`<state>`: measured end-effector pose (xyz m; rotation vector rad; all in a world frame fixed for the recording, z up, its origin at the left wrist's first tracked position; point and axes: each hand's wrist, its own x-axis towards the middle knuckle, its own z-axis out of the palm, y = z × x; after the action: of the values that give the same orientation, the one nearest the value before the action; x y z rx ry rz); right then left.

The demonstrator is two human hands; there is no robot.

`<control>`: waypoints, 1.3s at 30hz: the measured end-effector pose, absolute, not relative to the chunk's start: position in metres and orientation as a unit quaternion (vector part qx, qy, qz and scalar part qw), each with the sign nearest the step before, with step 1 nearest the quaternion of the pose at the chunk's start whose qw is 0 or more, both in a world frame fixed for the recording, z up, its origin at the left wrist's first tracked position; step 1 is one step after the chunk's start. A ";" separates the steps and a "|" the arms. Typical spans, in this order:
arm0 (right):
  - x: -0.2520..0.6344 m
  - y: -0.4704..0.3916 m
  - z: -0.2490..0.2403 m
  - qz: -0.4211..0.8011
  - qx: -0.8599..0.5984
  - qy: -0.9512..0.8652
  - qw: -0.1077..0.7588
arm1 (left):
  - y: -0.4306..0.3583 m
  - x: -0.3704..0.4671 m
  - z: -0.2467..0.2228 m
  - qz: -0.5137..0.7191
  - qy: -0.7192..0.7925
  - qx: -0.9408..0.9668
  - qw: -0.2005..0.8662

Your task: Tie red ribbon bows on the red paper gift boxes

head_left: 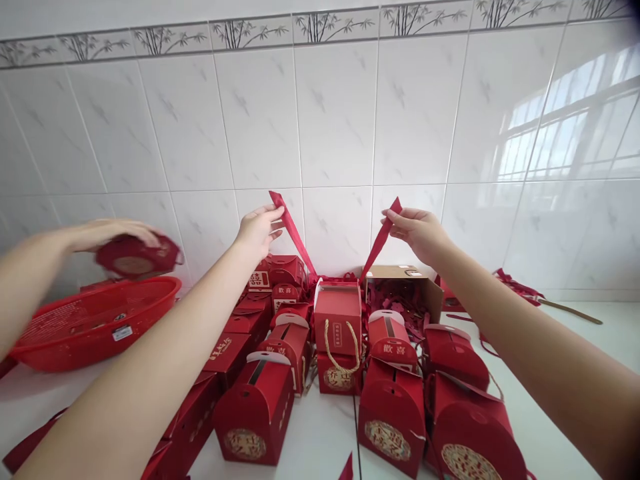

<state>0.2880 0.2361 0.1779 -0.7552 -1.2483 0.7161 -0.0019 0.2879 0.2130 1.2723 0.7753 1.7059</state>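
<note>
My left hand (261, 228) pinches the upper end of a red ribbon (297, 237). My right hand (415, 232) grips another end of red ribbon (379, 241) at about the same height. Both strips slant down in a V and go out of sight behind a small red gift box (338, 303) with a rope handle. That box rests on another red box (332, 377) with a gold emblem. Whether the strips are one ribbon is hidden.
Red gift boxes (260, 407) stand around on the white table (320, 433). Behind is an open cardboard box (400, 272) with red pieces inside. At left, another person's hand (117, 230) holds a blurred red box (140, 257) above a red plastic basket (100, 327).
</note>
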 end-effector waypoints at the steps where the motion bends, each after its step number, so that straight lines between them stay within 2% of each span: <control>1: 0.289 0.237 0.175 0.323 -0.341 -0.556 0.686 | 0.289 -0.003 0.211 0.681 0.313 0.504 0.430; 8: 0.283 0.249 0.161 0.344 -0.330 -0.541 0.693 | 0.294 -0.006 0.195 0.659 0.321 0.488 0.474; 19: 0.281 0.245 0.177 0.299 -0.320 -0.521 0.733 | 0.286 -0.010 0.195 0.652 0.295 0.504 0.483; 27: 0.269 0.245 0.191 0.237 -0.353 -0.568 0.705 | 0.269 0.008 0.211 0.630 0.263 0.554 0.477; 39: 0.241 0.253 0.210 0.257 -0.330 -0.651 0.633 | 0.265 0.038 0.220 0.572 0.260 0.610 0.483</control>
<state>0.2407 0.2525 0.2102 -0.7547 -1.4897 0.5874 0.0377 0.2652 0.2201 1.4857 0.6324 1.3946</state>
